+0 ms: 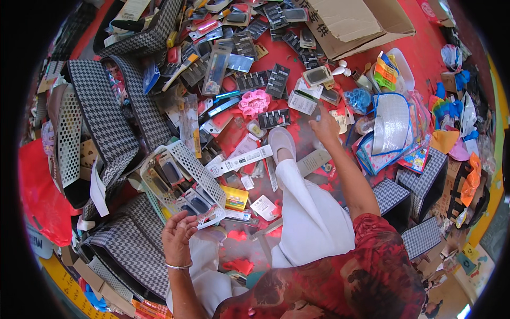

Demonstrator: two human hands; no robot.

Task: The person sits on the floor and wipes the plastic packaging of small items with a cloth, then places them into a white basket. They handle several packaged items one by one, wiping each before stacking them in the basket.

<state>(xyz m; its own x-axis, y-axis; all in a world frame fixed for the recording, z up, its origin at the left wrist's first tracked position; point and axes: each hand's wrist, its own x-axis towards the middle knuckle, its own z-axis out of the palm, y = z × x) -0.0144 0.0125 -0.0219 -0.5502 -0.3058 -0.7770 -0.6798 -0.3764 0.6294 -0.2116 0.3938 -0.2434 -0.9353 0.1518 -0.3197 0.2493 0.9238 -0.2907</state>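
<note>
My right hand [325, 127] reaches forward over the pile. Its fingers close at the edge of a small white box with a dark green band [303, 102]. Close beyond that box lies a carded blister pack with a dark oval item [317, 76]. My left hand [178, 234] hovers by the near corner of a white perforated plastic basket [207, 183]. Its fingers are loosely bent and apart, with nothing seen in them. Inside the basket stand several blister packs with dark oval items [171, 171]. A pink flower-shaped item [254, 103] lies between several black card packs [277, 81].
Houndstooth fabric bins [90, 101] crowd the left, and more stand at the right [422, 170]. A large cardboard box [350, 26] sits at the far right. A silver-lined bag [391, 125] and a white tub [402, 66] lie right of my arm. Loose packages cover the red floor [425, 45].
</note>
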